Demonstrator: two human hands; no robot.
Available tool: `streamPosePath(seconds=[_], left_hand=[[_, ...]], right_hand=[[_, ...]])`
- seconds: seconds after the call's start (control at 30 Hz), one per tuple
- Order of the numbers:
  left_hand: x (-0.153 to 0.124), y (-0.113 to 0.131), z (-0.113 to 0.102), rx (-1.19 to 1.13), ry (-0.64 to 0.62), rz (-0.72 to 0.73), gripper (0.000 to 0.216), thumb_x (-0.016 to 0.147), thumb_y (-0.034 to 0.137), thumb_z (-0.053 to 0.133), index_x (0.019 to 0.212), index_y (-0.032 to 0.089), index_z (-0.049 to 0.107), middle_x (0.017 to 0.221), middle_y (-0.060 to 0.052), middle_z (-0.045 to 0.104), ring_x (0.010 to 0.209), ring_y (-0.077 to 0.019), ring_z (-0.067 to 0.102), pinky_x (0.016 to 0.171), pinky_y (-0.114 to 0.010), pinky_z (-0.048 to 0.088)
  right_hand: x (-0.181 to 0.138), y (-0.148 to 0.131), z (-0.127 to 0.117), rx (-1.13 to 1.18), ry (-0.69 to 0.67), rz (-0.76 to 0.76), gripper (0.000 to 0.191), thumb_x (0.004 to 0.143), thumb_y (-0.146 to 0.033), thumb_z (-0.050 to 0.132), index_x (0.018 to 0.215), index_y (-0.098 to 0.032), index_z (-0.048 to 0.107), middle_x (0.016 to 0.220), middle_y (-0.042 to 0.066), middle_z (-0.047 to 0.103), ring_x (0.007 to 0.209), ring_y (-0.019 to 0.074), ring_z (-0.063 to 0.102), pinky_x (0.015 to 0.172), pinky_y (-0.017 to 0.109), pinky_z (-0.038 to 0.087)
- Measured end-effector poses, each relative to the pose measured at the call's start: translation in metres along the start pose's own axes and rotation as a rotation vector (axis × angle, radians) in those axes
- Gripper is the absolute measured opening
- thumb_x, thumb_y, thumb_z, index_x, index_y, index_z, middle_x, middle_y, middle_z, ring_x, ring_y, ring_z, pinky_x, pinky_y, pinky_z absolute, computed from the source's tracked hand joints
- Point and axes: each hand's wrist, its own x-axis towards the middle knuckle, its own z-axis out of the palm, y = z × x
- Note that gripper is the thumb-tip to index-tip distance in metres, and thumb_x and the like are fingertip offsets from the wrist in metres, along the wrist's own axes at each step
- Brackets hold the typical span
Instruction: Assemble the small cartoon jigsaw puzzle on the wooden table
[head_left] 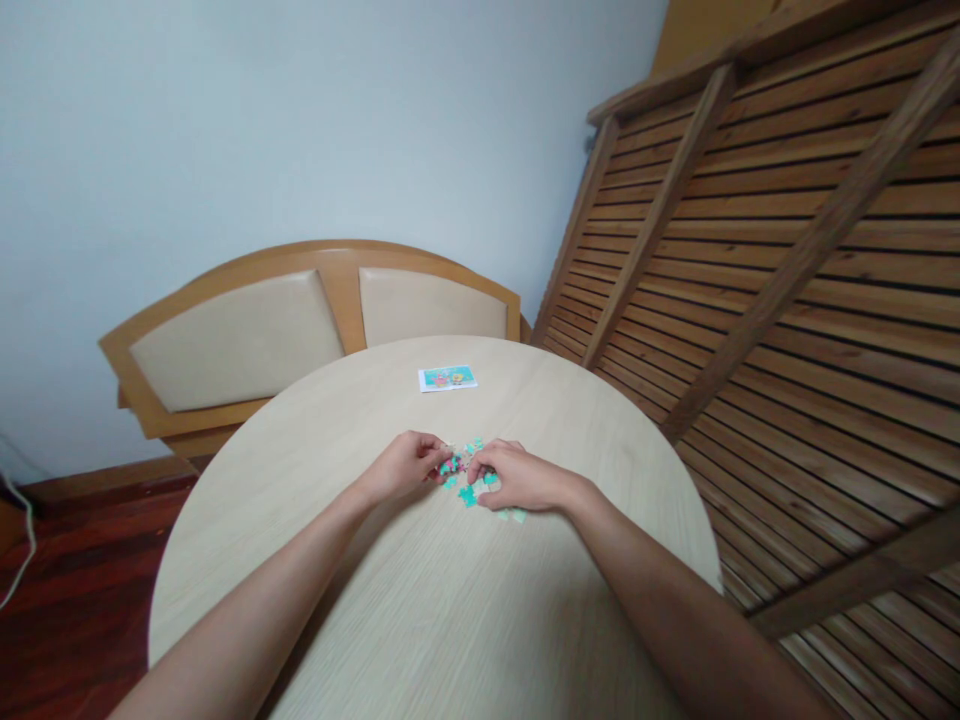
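Several small jigsaw puzzle pieces [468, 496], mostly teal with some pink and pale ones, lie in a loose cluster between my hands. My left hand [411, 463] is at the left side of the cluster, its thumb and fingers closed around the edge of a puzzle piece [451, 464]. Its fingertips partly hide what they hold. Over the right side of the pile curves my right hand [517, 476], with thumb and index finger apart. Teal pieces show in the gap between them, and a few pale pieces [518, 515] stick out below the palm.
A picture card [448, 377] with cartoon figures on teal lies farther back on the round wooden table [360, 620]. Behind the table stands a padded headboard [247, 340] against the wall. A slatted wooden frame [750, 300] leans at the right.
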Motion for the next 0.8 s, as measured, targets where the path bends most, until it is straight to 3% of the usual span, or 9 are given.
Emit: streamPosePath(seconds=[0.2, 0.37, 0.6, 0.8], left_hand=[[0.0012, -0.0008, -0.0015, 0.013, 0.041, 0.001, 0.039, 0.083, 0.052, 0.061, 0.083, 0.014, 0.065, 0.065, -0.001, 0.062, 0.055, -0.0120, 0.055, 0.051, -0.022, 0.040], [0.0013, -0.0029, -0.0003, -0.028, 0.023, 0.000, 0.035, 0.078, 0.042, 0.065, 0.095, 0.012, 0.066, 0.071, -0.002, 0.064, 0.057, -0.0124, 0.056, 0.051, -0.022, 0.042], [0.0017, -0.0017, 0.0006, -0.060, 0.024, 0.030, 0.025, 0.077, 0.035, 0.066, 0.086, 0.012, 0.067, 0.069, -0.002, 0.064, 0.061, -0.0121, 0.054, 0.055, -0.021, 0.040], [-0.0008, 0.0013, 0.0042, -0.096, 0.039, 0.050, 0.023, 0.079, 0.035, 0.065, 0.086, 0.014, 0.064, 0.068, -0.002, 0.066, 0.057, -0.0115, 0.054, 0.053, -0.021, 0.040]], right_hand=[[0.0022, 0.0000, -0.0012, 0.017, 0.024, -0.015, 0.027, 0.074, -0.019, 0.074, 0.101, -0.024, 0.072, 0.094, -0.001, 0.073, 0.095, 0.0202, 0.065, 0.093, 0.032, 0.041], [0.0031, 0.0013, -0.0008, -0.029, 0.013, -0.035, 0.017, 0.081, -0.025, 0.071, 0.096, -0.025, 0.076, 0.095, 0.000, 0.075, 0.096, 0.0214, 0.066, 0.095, 0.033, 0.040], [0.0044, 0.0039, 0.0008, -0.041, 0.089, -0.056, 0.015, 0.088, -0.022, 0.064, 0.100, -0.023, 0.073, 0.100, 0.002, 0.075, 0.101, 0.0215, 0.065, 0.093, 0.032, 0.041], [0.0055, 0.0096, 0.0023, 0.058, 0.140, 0.000, 0.017, 0.091, -0.019, 0.059, 0.105, -0.017, 0.069, 0.096, 0.005, 0.074, 0.087, 0.0173, 0.066, 0.077, 0.025, 0.043]])
